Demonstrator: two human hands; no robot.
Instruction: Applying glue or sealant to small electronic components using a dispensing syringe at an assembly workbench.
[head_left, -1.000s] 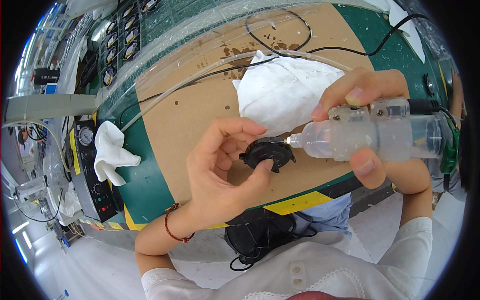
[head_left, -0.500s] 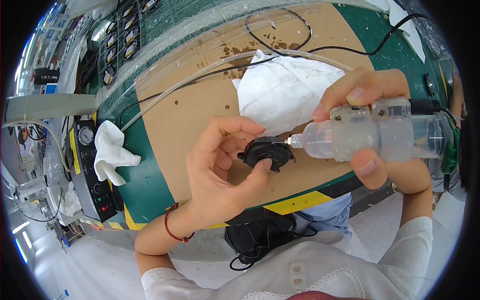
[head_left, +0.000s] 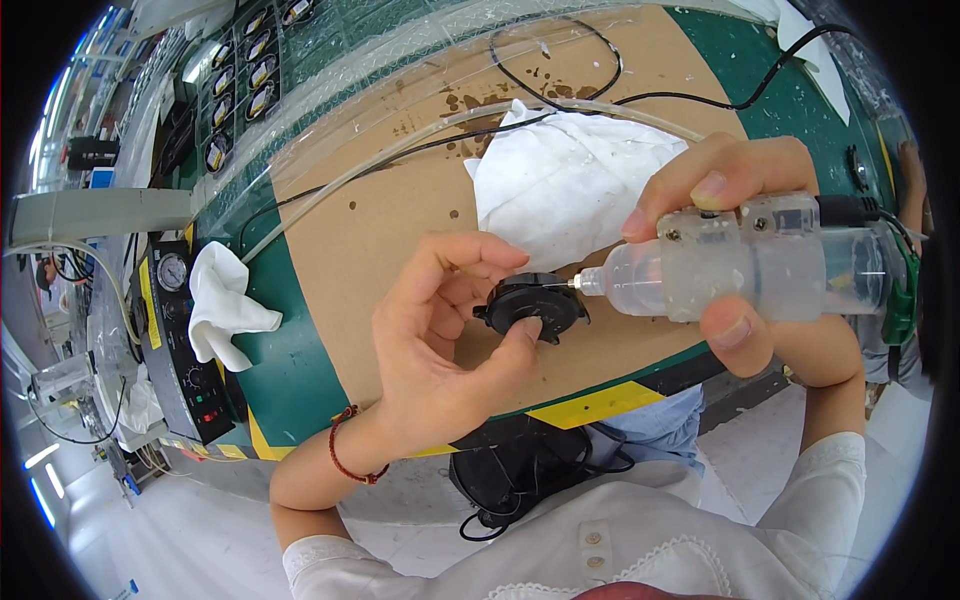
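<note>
My left hand [head_left: 440,345] pinches a round black plastic part [head_left: 535,303] between thumb and fingers, tilted over the brown cardboard. Small tabs stick out from its rim. In my right hand [head_left: 735,220] lies a clear dispensing syringe [head_left: 635,280], held level by a translucent clamp sleeve, fingers above and thumb below. Its thin needle points left, and the tip meets the upper right rim of the black part; whether it touches cannot be made out. A black cable and a green fitting sit at the syringe's rear end.
Behind my hands a white cloth [head_left: 575,180] lies on stained cardboard [head_left: 370,230] over a green mat. A dispenser controller [head_left: 185,340] with a gauge stands at left beside another white cloth [head_left: 228,305]. Black parts fill a tray [head_left: 240,85] at far left. Hose and cable [head_left: 700,98] cross the bench.
Hardly anything differs. The syringe and my right hand have shifted very slightly up and left; the black part stays in my left hand at nearly the same spot.
</note>
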